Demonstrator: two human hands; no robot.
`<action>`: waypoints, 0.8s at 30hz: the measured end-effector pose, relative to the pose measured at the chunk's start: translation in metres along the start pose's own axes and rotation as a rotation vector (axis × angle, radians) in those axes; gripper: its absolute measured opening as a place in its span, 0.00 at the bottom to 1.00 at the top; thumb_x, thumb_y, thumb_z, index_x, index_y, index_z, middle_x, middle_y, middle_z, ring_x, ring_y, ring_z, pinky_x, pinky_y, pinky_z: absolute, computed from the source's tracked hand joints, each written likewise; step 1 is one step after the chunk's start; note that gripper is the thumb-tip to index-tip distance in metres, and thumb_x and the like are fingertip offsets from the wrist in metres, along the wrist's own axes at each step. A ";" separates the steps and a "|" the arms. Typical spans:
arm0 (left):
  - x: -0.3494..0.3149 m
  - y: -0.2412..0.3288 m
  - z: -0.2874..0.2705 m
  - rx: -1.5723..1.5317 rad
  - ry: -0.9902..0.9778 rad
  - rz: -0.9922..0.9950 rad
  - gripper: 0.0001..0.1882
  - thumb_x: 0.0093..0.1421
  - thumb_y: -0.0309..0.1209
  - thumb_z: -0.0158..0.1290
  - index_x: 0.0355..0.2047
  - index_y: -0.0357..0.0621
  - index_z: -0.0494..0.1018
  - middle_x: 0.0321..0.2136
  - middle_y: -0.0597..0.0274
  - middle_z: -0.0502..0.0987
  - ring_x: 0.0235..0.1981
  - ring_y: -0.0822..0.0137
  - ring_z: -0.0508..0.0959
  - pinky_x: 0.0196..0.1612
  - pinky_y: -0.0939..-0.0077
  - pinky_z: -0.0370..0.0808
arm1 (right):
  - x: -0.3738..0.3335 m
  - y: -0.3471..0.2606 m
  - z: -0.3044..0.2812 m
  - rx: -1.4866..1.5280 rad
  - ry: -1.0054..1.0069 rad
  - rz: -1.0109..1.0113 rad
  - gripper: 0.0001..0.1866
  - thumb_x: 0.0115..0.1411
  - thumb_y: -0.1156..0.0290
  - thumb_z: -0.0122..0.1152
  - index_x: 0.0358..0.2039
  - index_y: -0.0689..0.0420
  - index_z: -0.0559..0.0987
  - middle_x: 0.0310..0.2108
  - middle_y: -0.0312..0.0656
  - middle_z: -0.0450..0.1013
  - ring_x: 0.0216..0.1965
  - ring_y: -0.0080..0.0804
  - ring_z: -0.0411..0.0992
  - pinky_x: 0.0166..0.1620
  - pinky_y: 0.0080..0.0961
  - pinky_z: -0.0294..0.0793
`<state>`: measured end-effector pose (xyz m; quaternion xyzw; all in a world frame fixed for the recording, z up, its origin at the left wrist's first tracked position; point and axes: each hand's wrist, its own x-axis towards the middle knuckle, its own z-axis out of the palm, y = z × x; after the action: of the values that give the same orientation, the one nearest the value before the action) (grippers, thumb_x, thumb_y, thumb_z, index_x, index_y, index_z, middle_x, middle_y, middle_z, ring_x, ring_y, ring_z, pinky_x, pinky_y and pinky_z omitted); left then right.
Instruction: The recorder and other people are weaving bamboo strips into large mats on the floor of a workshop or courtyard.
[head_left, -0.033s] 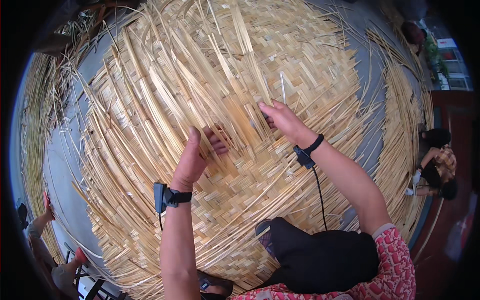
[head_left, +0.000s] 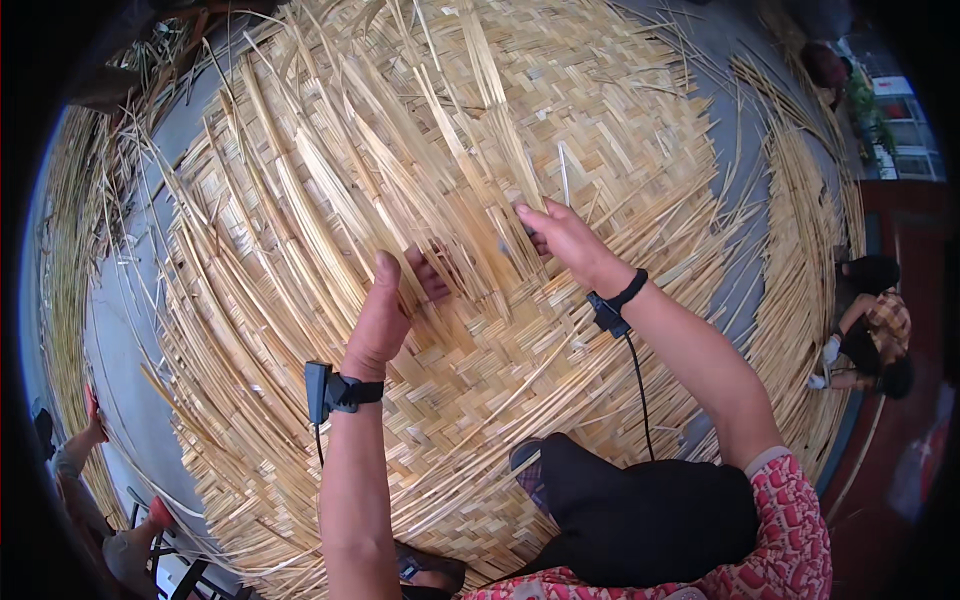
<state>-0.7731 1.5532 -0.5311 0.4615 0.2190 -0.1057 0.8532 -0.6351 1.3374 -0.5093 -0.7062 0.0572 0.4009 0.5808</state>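
A large mat of woven bamboo strips (head_left: 590, 150) spreads beneath me. My left hand (head_left: 385, 315) stands thumb up at the mat's middle, its fingers curled behind several raised bamboo strips (head_left: 330, 180) that run between thumb and fingers. To its right, my right hand (head_left: 565, 240) is closed, thumb pressed to the index finger by the end of a long strip (head_left: 490, 75). A thin shiny metal tool (head_left: 564, 172) sticks up from that hand; its lower part is hidden in the grip. Strips between the hands look blurred.
My dark-trousered knee (head_left: 650, 510) and shoe (head_left: 530, 465) rest on the mat. Loose strips (head_left: 800, 220) lie in a heap at right, and long stalks (head_left: 65, 220) at left. A person (head_left: 875, 330) crouches at right; another person's legs (head_left: 90, 490) show at lower left.
The strips between my hands have shifted slightly. My left fingers have moved a little behind them; my right hand keeps its place.
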 end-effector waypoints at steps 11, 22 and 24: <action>0.018 0.012 0.030 -0.743 -0.235 -0.218 0.45 0.68 0.63 0.24 0.60 0.32 0.64 0.59 0.38 0.67 0.60 0.47 0.70 0.53 0.56 0.76 | -0.016 -0.001 -0.018 -0.414 0.195 -0.174 0.12 0.68 0.68 0.49 0.49 0.60 0.71 0.36 0.44 0.76 0.34 0.33 0.75 0.39 0.28 0.74; -0.025 0.049 -0.017 0.941 0.507 0.318 0.09 0.60 0.20 0.49 0.36 0.30 0.60 0.20 0.41 0.76 0.19 0.50 0.80 0.22 0.60 0.77 | 0.029 -0.013 -0.006 -1.153 -0.511 -0.498 0.12 0.54 0.77 0.61 0.41 0.58 0.79 0.30 0.50 0.74 0.34 0.48 0.73 0.40 0.36 0.72; -0.045 0.050 -0.048 1.050 0.534 0.140 0.11 0.63 0.24 0.50 0.39 0.29 0.62 0.23 0.44 0.76 0.20 0.54 0.81 0.20 0.63 0.76 | 0.019 -0.017 -0.004 -1.076 -0.407 -0.549 0.12 0.53 0.77 0.64 0.39 0.61 0.77 0.29 0.47 0.72 0.33 0.43 0.72 0.40 0.34 0.72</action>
<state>-0.8066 1.6195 -0.4960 0.8459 0.3136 -0.0236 0.4308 -0.6109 1.3470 -0.5079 -0.7977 -0.4468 0.3363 0.2258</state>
